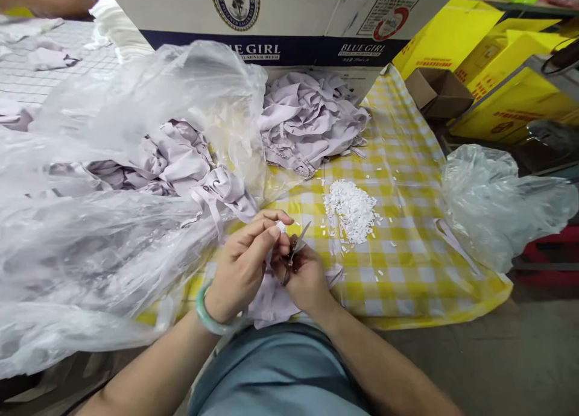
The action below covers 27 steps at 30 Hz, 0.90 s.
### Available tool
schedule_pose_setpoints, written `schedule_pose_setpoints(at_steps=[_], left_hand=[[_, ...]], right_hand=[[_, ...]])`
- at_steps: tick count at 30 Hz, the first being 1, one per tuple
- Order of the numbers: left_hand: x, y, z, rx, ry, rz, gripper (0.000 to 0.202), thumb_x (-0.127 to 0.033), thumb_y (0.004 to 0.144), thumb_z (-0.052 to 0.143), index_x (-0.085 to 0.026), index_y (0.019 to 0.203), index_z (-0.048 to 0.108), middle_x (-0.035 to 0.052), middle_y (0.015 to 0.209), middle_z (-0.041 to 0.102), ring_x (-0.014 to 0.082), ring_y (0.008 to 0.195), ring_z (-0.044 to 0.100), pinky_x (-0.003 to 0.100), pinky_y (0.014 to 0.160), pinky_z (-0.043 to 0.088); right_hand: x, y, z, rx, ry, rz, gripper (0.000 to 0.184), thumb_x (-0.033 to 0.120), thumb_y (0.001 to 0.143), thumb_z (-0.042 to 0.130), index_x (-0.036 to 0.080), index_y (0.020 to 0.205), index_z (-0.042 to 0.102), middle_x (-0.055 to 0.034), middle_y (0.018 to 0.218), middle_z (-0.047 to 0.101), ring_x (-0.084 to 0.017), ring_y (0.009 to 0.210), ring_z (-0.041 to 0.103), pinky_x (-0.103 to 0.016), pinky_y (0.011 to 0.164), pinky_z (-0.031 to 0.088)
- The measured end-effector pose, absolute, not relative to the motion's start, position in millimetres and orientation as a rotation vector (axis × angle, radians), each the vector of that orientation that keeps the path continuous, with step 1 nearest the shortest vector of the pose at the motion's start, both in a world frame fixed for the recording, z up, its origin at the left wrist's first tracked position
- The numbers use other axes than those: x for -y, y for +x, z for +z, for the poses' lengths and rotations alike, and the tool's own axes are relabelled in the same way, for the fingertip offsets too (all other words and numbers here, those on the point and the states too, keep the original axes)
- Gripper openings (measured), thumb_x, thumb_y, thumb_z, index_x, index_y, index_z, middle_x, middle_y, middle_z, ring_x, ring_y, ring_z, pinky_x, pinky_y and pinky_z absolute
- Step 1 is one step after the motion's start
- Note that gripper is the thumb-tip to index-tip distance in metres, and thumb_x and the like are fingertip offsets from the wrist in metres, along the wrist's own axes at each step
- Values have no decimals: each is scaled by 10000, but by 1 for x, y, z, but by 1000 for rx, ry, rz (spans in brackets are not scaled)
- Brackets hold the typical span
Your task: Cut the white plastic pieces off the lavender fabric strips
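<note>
My left hand (246,256), with a green bangle (208,312) at the wrist, is closed in a pinch. A small white tip (281,226) shows between its thumb and fingers, and a pale lilac cloth piece (274,301) hangs below. My right hand (310,280) is wrapped round small scissors (298,242), their blades pointing up and away from me beside the left fingertips. Its fingers partly hide the handles. To the right lies a heap of small white snippets (353,211) on the yellow checked cloth (416,247).
Behind the snippets sits a pile of lilac fabric pieces (314,117). A large clear plastic bag (99,253) with more fabric (174,157) spreads leftward. A beer carton (298,18) stands at the back. Another plastic bag (493,205) and a lilac strip (456,244) lie right.
</note>
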<state>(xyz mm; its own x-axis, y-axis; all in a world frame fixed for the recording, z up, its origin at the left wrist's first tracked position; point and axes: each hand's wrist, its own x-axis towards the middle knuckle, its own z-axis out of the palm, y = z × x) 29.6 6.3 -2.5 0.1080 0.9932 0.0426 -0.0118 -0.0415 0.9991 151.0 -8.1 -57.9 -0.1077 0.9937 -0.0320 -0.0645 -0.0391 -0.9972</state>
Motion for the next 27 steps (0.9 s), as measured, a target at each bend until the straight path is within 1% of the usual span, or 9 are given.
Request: schedule_pose_setpoints(at_steps=[2, 3, 5, 7, 10, 13, 18, 23, 27], left_hand=[[-7, 35, -11, -1097, 1151, 1154, 270, -301, 965, 518, -168, 757, 628, 53, 1043, 534, 104, 645, 447, 262, 570, 399], [-6, 37, -14, -1109, 1148, 1148, 265, -305, 966, 519, -168, 765, 624, 49, 1035, 513, 98, 632, 425, 259, 554, 380], [-4, 41, -18, -1132, 1221, 1135, 271, -314, 969, 517, -168, 767, 622, 52, 1015, 501, 121, 699, 455, 259, 579, 389], [-2, 44, -18, -1133, 1327, 1124, 285, -307, 977, 501, -171, 752, 610, 62, 997, 509, 165, 838, 499, 269, 661, 428], [1, 49, -17, -1082, 1450, 1121, 282, -262, 992, 459, -179, 756, 588, 75, 993, 514, 208, 998, 495, 314, 817, 449], [2, 52, -17, -1052, 1519, 1096, 284, -227, 999, 432, -188, 755, 573, 74, 983, 510, 216, 1041, 480, 351, 897, 432], [1, 54, -20, -1048, 1571, 1073, 286, -176, 995, 417, -191, 740, 547, 58, 981, 499, 192, 1024, 478, 321, 891, 437], [0, 53, -23, -995, 1650, 1061, 260, -116, 985, 399, -197, 794, 556, 53, 985, 500, 177, 1031, 465, 290, 884, 428], [1, 53, -25, -965, 1671, 1067, 223, -117, 983, 407, -200, 865, 578, 56, 1005, 488, 179, 1032, 460, 290, 872, 431]], right_hand=[[9, 165, -54, 1357, -1158, 1317, 174, 354, 807, 645, 218, 882, 567, -28, 850, 649, -176, 760, 627, -321, 696, 533], [9, 175, -50, 1467, -1209, 1244, 206, 372, 796, 668, 213, 881, 570, -35, 862, 638, -188, 793, 612, -337, 728, 518], [8, 197, -42, 1714, -1328, 1050, 278, 426, 768, 715, 200, 848, 574, -42, 839, 619, -210, 818, 568, -363, 767, 472], [7, 216, -34, 1916, -1389, 924, 340, 488, 754, 731, 196, 777, 558, -34, 765, 596, -207, 776, 526, -359, 749, 425], [7, 229, -28, 2046, -1430, 889, 429, 565, 745, 728, 200, 684, 511, -14, 679, 554, -183, 706, 492, -326, 699, 372], [9, 230, -28, 2060, -1457, 906, 486, 609, 732, 720, 202, 627, 476, 0, 628, 525, -165, 660, 472, -308, 681, 342], [9, 230, -30, 2085, -1445, 921, 486, 598, 743, 705, 202, 602, 462, 14, 593, 505, -151, 624, 455, -299, 679, 320], [7, 233, -30, 2098, -1444, 902, 470, 574, 722, 719, 205, 588, 461, 17, 572, 496, -150, 610, 459, -299, 683, 321], [7, 233, -33, 2087, -1449, 902, 460, 565, 722, 716, 204, 583, 467, 20, 564, 498, -147, 603, 466, -301, 696, 330]])
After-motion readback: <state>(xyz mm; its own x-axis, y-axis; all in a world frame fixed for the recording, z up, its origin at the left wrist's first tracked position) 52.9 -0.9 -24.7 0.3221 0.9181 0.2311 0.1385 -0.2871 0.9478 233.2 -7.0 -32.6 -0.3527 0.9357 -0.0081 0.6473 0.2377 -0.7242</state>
